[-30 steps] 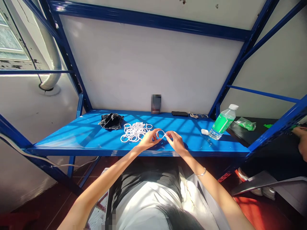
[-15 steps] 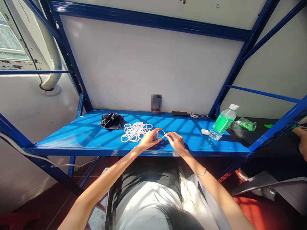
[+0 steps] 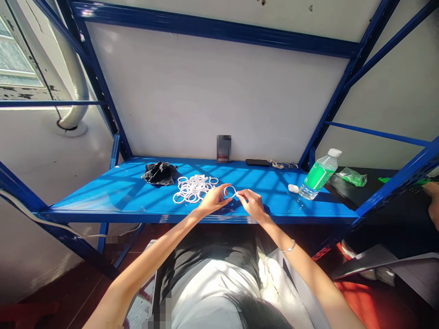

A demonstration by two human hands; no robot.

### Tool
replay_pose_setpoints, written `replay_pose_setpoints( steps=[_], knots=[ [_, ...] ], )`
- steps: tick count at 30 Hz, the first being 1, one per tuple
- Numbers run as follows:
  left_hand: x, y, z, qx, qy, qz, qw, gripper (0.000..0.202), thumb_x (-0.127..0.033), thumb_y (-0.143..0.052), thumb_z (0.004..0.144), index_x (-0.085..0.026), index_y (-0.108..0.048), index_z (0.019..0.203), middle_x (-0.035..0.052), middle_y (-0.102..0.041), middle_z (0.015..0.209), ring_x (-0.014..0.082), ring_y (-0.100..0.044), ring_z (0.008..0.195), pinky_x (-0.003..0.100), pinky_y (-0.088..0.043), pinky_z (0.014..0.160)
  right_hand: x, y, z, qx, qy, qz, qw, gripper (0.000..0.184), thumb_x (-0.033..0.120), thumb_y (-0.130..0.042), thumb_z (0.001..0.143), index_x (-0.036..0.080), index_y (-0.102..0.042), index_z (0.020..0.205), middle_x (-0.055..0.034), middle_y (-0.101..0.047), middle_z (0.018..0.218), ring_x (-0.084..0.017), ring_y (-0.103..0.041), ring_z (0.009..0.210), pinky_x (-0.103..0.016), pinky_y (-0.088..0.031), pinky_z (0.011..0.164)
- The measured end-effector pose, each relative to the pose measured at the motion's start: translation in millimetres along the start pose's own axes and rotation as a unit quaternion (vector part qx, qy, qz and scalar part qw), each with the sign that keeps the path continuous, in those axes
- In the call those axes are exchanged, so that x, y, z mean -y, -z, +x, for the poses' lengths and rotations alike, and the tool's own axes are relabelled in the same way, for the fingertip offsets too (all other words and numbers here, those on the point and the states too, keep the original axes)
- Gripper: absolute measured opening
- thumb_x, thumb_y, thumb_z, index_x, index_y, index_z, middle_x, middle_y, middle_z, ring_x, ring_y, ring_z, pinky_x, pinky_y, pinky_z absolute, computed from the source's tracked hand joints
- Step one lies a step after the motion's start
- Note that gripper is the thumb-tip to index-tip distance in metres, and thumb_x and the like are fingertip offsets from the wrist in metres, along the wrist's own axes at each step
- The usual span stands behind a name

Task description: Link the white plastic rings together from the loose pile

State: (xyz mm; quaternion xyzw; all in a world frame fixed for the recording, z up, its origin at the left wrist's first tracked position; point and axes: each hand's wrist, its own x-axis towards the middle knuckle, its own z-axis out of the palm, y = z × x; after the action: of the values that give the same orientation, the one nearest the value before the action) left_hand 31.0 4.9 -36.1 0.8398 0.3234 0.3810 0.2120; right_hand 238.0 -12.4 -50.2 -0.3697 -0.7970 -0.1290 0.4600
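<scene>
Between my two hands, just above the front part of the blue table [image 3: 113, 192], is a thin white ring [image 3: 230, 186]. My left hand [image 3: 215, 197] pinches the ring's left side between thumb and fingers. On the other side, the fingertips of my right hand [image 3: 252, 202] are closed on the ring's right edge. A heap of similar white rings [image 3: 195, 188] lies on the table, just left of my left hand. Behind that heap, to the left, sits a crumpled black plastic bag [image 3: 159, 174].
A bottle with a green label [image 3: 317, 176] stands at the right, beside a small white case [image 3: 293, 188]. Along the back are a dark upright object [image 3: 224, 148], a black flat device [image 3: 257, 162] and a coiled cable [image 3: 284, 165]. Another person's hand [image 3: 434, 201] shows at far right.
My hands and the ring stay in nearly the same place. At the far right edge, the other person's hand has shifted slightly.
</scene>
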Motion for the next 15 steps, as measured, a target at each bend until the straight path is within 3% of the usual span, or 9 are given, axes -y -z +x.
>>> replay_pose_setpoints(
  steps=[15],
  knots=[
    [2.9,-0.7,0.5,0.001,0.002,0.004,1.0,0.053,-0.046,-0.054,0.088,-0.019,-0.044,0.133,0.0032,-0.062,0.091,0.0118,-0.056,0.064,0.023,-0.048,0.057,3.0,1.7,1.3,0.014,-0.024,-0.013,1.0,0.02,0.032,-0.051,0.097,0.021,-0.065,0.09,-0.0036,-0.07,0.077,-0.016,-0.067,0.068,-0.026,-0.048,0.06]
  ],
)
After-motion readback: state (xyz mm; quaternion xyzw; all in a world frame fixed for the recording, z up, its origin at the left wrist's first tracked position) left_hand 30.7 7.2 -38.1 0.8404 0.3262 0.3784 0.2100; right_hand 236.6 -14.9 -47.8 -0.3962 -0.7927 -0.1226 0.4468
